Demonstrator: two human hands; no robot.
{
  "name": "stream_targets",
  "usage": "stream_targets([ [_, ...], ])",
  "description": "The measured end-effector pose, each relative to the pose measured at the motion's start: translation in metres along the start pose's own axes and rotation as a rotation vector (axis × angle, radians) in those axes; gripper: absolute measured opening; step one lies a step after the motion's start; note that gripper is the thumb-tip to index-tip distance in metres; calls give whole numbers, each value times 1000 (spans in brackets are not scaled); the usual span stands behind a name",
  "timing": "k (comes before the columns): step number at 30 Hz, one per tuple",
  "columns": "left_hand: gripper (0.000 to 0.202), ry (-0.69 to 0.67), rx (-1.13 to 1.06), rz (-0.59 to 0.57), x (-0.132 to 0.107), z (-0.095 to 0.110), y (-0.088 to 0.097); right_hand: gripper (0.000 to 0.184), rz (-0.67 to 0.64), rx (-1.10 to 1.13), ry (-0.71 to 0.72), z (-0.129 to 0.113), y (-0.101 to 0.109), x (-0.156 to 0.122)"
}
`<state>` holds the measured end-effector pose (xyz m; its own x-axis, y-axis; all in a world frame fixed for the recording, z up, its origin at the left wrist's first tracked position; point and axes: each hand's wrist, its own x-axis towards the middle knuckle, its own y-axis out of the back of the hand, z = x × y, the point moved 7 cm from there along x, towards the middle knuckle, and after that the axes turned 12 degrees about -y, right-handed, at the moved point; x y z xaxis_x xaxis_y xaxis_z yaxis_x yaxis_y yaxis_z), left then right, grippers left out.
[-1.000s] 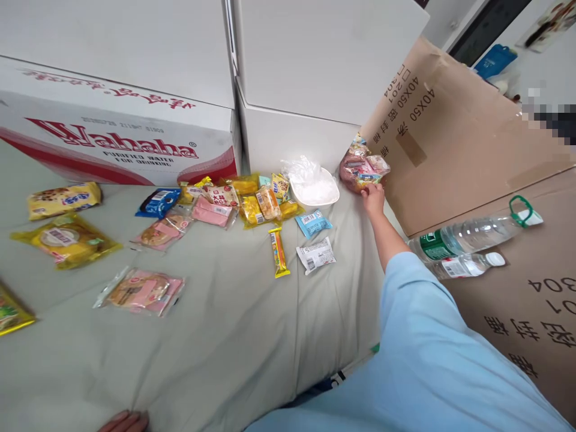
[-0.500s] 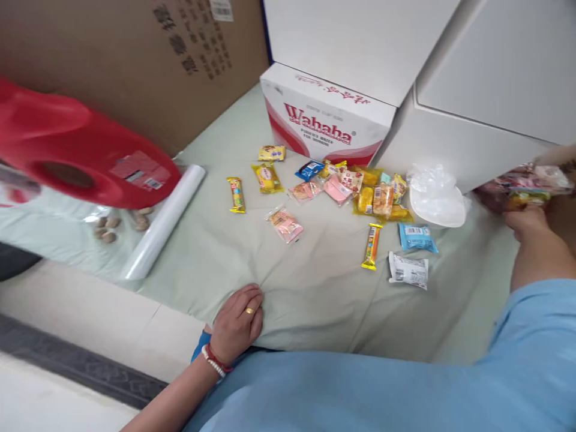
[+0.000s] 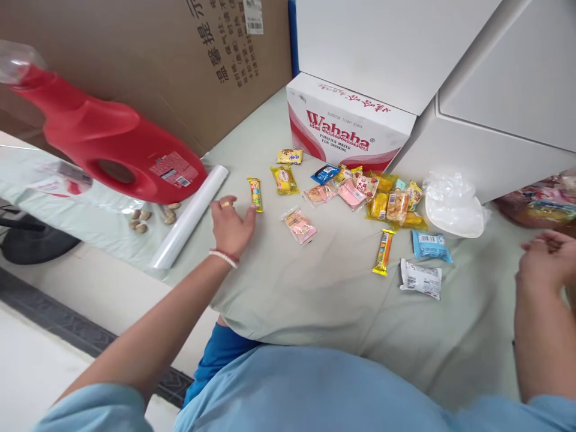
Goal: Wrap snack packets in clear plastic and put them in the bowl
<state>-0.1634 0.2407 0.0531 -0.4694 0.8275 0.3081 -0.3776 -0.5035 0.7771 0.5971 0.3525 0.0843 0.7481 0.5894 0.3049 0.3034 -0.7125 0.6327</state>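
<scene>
My left hand (image 3: 232,227) is over the cloth with thumb and fingers apart, holding nothing. Just beyond its thumb lies a yellow snack bar (image 3: 255,195). My right hand (image 3: 545,264) is at the right edge with its fingers curled in; whatever may be inside them is hidden. It sits in front of a container of wrapped snacks (image 3: 517,207). Between the hands lie a pink-wrapped snack (image 3: 299,225), another yellow snack bar (image 3: 383,252), a light blue packet (image 3: 431,246) and a white packet (image 3: 421,278). Several yellow-wrapped snacks (image 3: 396,205) form a pile further back.
A red jug (image 3: 126,144) stands at the left, beside a white plastic roll (image 3: 191,219) and several brown nuts (image 3: 141,228). Behind are a Wahaba-style white-and-red water carton (image 3: 346,129) and a brown cardboard box (image 3: 148,66). A white bowl (image 3: 468,225) holds clear plastic.
My left hand has lifted from the front edge and moved forward to the snack bar, its fingers spreading. My right hand has drawn back from the snack container. The view has shifted left.
</scene>
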Motion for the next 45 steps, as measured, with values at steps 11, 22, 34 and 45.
stream_targets([
  [11,37,6,-76,-262,7,-8,-42,40,-677,-401,213,-94,-29,-283],
  [22,48,570,-1412,-566,-158,104,-73,24,-1047,-285,355,-176,-59,-404],
  [34,32,-169,-289,-797,-134,105,-64,27,-391,-325,277,-185,-72,-138],
  [45,56,-755,-36,-327,-132,143,-28,7,-417,-182,480,-225,-112,-102],
])
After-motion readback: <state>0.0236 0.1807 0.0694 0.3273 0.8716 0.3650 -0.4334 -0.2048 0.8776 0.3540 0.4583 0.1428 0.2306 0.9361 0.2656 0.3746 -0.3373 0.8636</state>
